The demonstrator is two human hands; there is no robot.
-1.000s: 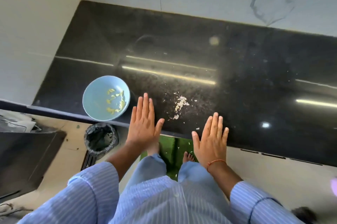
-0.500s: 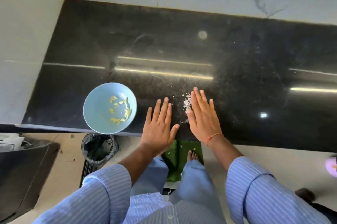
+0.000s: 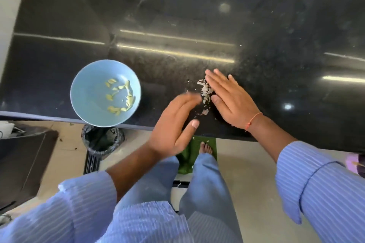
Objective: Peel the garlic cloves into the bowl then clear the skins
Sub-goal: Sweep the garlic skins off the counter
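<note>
Clearing step now, peeling seemingly done: garlic cloves (image 3: 118,96) in the bowl (image 3: 87,92) at centre left, skins (image 3: 205,90) heaped at frame centre between flat, empty left hand (image 3: 173,124) and right hand (image 3: 231,102); next, probably scooping together without scattering.

Both hands now close in on the garlic skins (image 3: 205,92): right hand (image 3: 231,98) edge-on against the heap, left hand (image 3: 173,124) lifted off the counter (image 3: 177,25) (blurred); scattered skins now bunched tighter between them.

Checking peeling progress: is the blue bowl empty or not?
Not empty: the blue bowl holds a few peeled garlic cloves scattered over its bottom.
</note>
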